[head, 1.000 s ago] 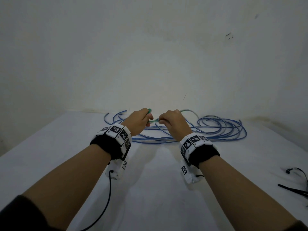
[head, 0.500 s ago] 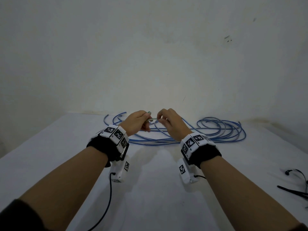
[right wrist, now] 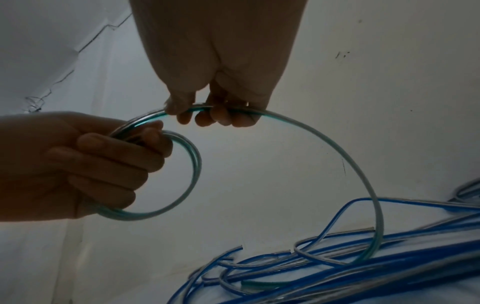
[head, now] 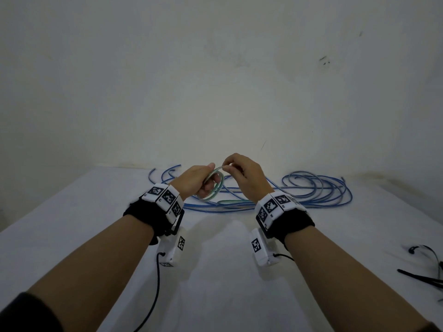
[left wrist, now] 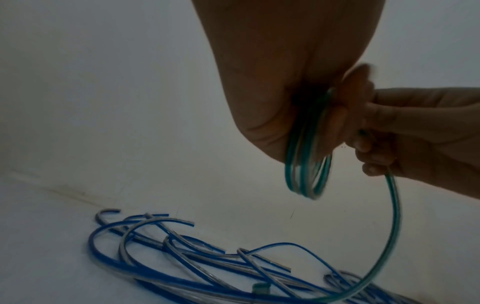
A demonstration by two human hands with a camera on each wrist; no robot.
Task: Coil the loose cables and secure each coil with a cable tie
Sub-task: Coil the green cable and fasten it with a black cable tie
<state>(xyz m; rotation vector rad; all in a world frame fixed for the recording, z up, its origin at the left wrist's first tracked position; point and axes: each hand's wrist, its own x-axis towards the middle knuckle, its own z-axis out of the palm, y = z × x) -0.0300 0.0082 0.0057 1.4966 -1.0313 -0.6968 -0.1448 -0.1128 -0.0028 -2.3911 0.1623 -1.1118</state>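
Note:
A thin green-and-clear cable is partly wound into a small coil [head: 214, 185] [right wrist: 179, 181] [left wrist: 306, 164]. My left hand [head: 200, 182] grips that coil above the table, fingers curled through the loops. My right hand [head: 239, 172] pinches the same cable [right wrist: 324, 144] just right of the coil. From there the cable arcs down [left wrist: 389, 236] into the pile. The loose blue-and-clear cables [head: 311, 190] [right wrist: 363, 267] lie tangled on the white table [head: 215, 283] behind both hands.
Black cable ties [head: 424, 279] lie at the table's right edge, with a thin black looped tie [head: 426, 250] beside them. A white wall [head: 215, 92] rises right behind the cable pile. Black cords hang from both wrist cameras.
Both hands have risen from the pile. A small green coil now shows in my left hand, and my right hand has brought another stretch of the cable up to it.

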